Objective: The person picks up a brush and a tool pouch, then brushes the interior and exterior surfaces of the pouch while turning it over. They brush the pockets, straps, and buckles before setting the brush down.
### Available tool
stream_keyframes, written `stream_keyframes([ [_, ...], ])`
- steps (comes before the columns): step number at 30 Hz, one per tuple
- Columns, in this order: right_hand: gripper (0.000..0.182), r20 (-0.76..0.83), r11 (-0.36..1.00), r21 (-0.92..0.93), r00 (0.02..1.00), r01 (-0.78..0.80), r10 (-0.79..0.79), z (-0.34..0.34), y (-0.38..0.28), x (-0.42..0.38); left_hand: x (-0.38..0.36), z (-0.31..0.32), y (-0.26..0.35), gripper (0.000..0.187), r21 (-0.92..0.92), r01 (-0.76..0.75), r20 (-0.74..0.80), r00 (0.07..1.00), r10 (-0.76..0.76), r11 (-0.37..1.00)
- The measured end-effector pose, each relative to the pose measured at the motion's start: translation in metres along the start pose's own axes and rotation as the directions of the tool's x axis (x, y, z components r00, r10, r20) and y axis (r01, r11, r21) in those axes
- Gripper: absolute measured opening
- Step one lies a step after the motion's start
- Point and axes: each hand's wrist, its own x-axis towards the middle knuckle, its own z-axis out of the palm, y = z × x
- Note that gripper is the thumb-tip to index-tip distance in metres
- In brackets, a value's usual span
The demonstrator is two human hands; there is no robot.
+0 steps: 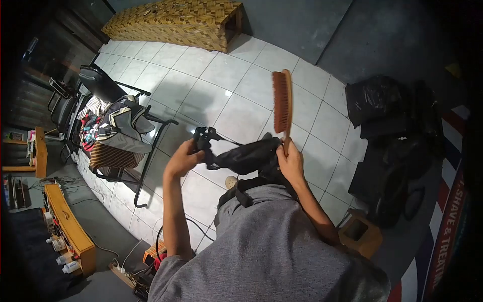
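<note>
My left hand (186, 158) is closed on one end of a black fabric item with straps (244, 157), whose exact kind I cannot make out. It stretches across in front of my body toward my right hand (292, 161). In that hand I grip the handle of a long wooden brush (283, 103), held upright with its reddish-brown bristles facing left. The black fabric's other end lies against my right fingers; whether they pinch it too is hard to see.
A barber-style chair (103, 83) and a seat piled with cloths (113, 121) stand to the left. At the back is a woven-covered bench (171, 22). Black bags (375, 100) and a cardboard box (359, 234) sit on the right. A wooden shelf with bottles (70, 229) is lower left.
</note>
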Motion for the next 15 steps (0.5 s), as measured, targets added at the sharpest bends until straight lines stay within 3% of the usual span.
stream_keyframes([
  [2,0.021,0.114,0.998,-0.070,0.993,0.008,0.000,0.000,-0.002,0.001,0.003,-0.016,0.007,0.027,0.196,-0.019,-0.027,0.999,0.025,0.980],
  [4,0.022,0.114,0.997,-0.057,0.993,0.043,-0.037,0.001,-0.006,0.003,0.016,-0.047,0.001,0.028,0.519,-0.115,-0.082,0.980,0.183,0.847],
  [5,0.019,0.101,0.996,-0.033,0.992,0.080,-0.076,0.001,-0.008,0.004,0.019,-0.054,-0.003,0.030,0.416,-0.108,-0.216,0.953,0.213,0.903],
  [6,0.017,0.087,0.993,-0.009,0.990,0.116,-0.115,0.001,-0.009,0.005,0.019,-0.056,0.007,0.029,0.428,-0.180,-0.231,0.926,0.300,0.886],
  [7,0.017,0.090,0.993,-0.010,0.989,0.120,-0.118,0.002,-0.010,0.006,0.021,-0.053,0.017,0.029,0.126,-0.216,-0.317,0.916,0.245,0.968],
  [8,0.018,0.102,0.990,0.077,0.987,0.120,-0.127,0.004,-0.011,0.009,0.026,-0.045,0.025,0.030,-0.185,-0.252,-0.381,0.909,0.167,0.950],
  [10,0.020,0.111,0.979,0.165,0.984,0.123,-0.143,0.008,-0.011,0.015,0.040,-0.035,0.037,0.033,-0.198,-0.337,-0.435,0.872,0.225,0.921],
  [12,0.023,0.316,0.980,0.196,0.948,-0.042,-0.022,0.011,-0.010,0.018,0.055,-0.021,0.050,0.038,-0.278,-0.476,-0.490,0.817,0.303,0.834],
  [13,0.016,0.454,0.954,0.223,0.888,-0.199,0.079,0.013,-0.012,0.018,0.062,-0.016,0.053,0.038,-0.190,-0.481,-0.506,0.795,0.334,0.856],
  [14,0.016,0.458,0.955,0.221,0.886,-0.198,0.078,0.017,-0.014,0.015,0.067,-0.013,0.055,0.039,-0.100,-0.478,-0.518,0.774,0.365,0.873],
  [15,0.015,0.522,0.827,0.346,0.823,-0.443,0.223,0.022,-0.015,0.010,0.075,-0.014,0.051,0.042,0.128,-0.407,-0.486,0.769,0.415,0.904],
])
